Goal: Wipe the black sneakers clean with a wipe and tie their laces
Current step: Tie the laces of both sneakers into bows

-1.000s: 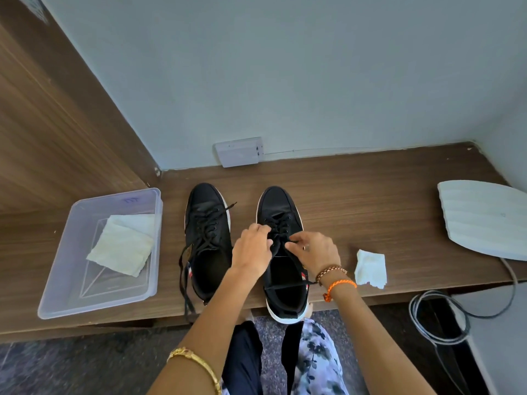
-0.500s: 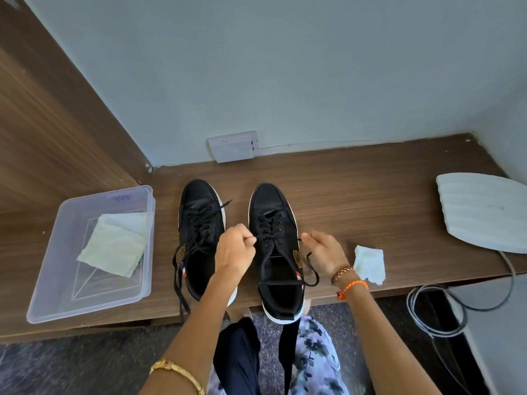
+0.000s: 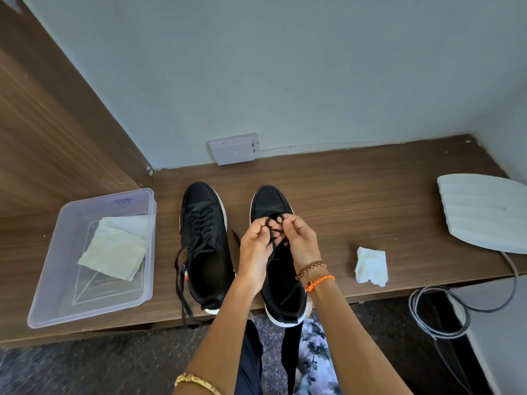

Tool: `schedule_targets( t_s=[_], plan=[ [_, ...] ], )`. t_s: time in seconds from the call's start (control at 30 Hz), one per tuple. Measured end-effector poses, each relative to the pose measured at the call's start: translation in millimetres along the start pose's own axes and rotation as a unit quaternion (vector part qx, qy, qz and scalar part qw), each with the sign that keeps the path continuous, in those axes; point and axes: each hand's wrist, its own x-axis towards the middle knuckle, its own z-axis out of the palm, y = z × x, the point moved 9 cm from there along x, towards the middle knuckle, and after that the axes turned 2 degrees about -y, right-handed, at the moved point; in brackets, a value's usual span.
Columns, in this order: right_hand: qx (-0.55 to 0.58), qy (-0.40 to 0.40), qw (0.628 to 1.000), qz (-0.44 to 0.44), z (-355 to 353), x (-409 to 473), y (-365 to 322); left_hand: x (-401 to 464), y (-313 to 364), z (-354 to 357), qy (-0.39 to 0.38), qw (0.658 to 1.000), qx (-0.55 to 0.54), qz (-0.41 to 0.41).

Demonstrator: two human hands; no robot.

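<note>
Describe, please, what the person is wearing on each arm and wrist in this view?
Both forearms are bare, with no sleeves in view. The left hand has nothing at the wrist itself, but a gold chain bracelet sits further up that forearm. The right hand has two bands at the wrist: a brown beaded bracelet and an orange braided thread just behind it.

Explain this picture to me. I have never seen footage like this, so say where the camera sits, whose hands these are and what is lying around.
The camera sits on a person's head, looking down at their own bare hands; no robot here. The left hand and right hand pinch the lace of the right sneaker, mid-tie. The left sneaker stands beside it on the shelf, laces loose. A crumpled wipe lies to the right. A clear tub on the left holds a folded cloth. A white ribbed object lies at far right.
</note>
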Motion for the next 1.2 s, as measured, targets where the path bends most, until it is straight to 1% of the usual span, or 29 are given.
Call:
schedule_targets(
  t_s=[0.07,0.13,0.23,0.4,0.47,0.5,0.6,0.67,0.77,0.87,1.03,1.13,1.2],
  plan=[
    [-0.031,0.004,1.0,-0.005,0.6,3.4,1.7,2.5,0.8,-2.9,0.01,0.999,0.034,0.015],
    [-0.048,0.032,0.998,-0.006,-5.8,5.6,5.5,4.4,1.7,-5.4,0.019,0.998,0.058,0.022],
    [-0.036,0.064,0.997,-0.003,-14.5,6.2,12.9,7.2,0.1,-12.1,0.035,0.998,0.046,0.013],
    [-0.014,0.058,0.998,0.026,-14.8,9.2,13.0,12.8,5.8,-19.7,0.025,0.999,0.041,0.012],
    [-0.007,0.061,0.997,0.039,-17.6,11.3,14.2,13.8,5.2,-20.6,0.012,0.998,0.061,0.009],
    [-0.022,0.06,0.997,0.04,-17.7,12.1,13.7,13.3,5.1,-20.1,0.004,0.997,0.076,0.007],
    [-0.115,0.043,0.992,0.02,-13.0,13.5,9.3,14.3,3.2,-24.0,0.011,0.996,0.085,0.006],
    [-0.154,0.035,0.987,-0.001,-8.9,13.7,5.2,14.5,2.5,-24.5,0.015,0.997,0.082,0.0],
    [-0.171,0.031,0.985,-0.004,-7.3,12.1,4.4,13.9,1.0,-26.5,0.023,0.996,0.081,-0.006],
    [-0.191,0.02,0.981,0.012,-6.9,13.7,5.1,14.1,0.5,-28.6,0.029,0.996,0.082,-0.014],
    [-0.182,-0.037,0.982,0.029,0.0,17.1,7.6,14.8,1.4,-25.6,0.024,0.995,0.09,-0.044],
    [-0.181,-0.059,0.981,0.045,-0.1,15.9,7.5,14.7,6.2,-25.5,0.049,0.993,0.093,-0.043],
    [-0.139,-0.066,0.986,0.063,-1.2,13.5,7.6,15.3,7.9,-24.0,0.065,0.994,0.082,-0.043]
  ],
)
